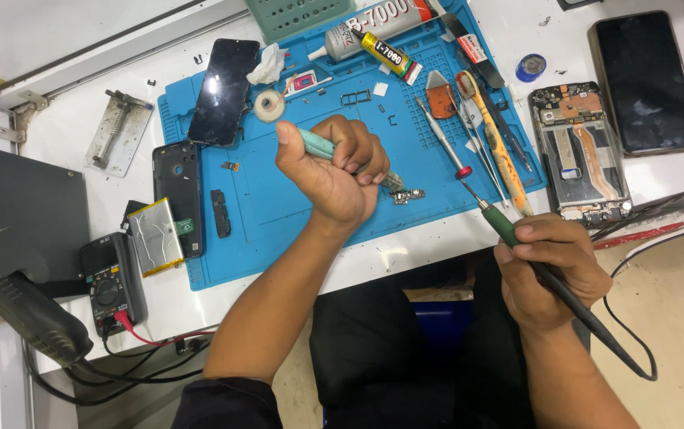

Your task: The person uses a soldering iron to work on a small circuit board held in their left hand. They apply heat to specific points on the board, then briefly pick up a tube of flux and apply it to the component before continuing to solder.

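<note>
My left hand (332, 168) is closed around teal-handled tweezers (317, 145), whose tips press on a small circuit board (408, 195) lying on the blue work mat (278, 199). My right hand (552, 270) grips a soldering iron (505, 226) with a green collar and black handle. Its tip points up-left and hovers just right of the small board. The iron's black cable trails off to the lower right.
On the mat lie a dark phone screen (223, 91), a tape roll (269, 105), glue tubes (385, 52), a toothbrush (494, 143) and screwdrivers. A phone back cover (176, 187), battery (155, 237) and multimeter (110, 282) sit left. An opened phone frame (580, 151) and another phone (644, 79) sit right.
</note>
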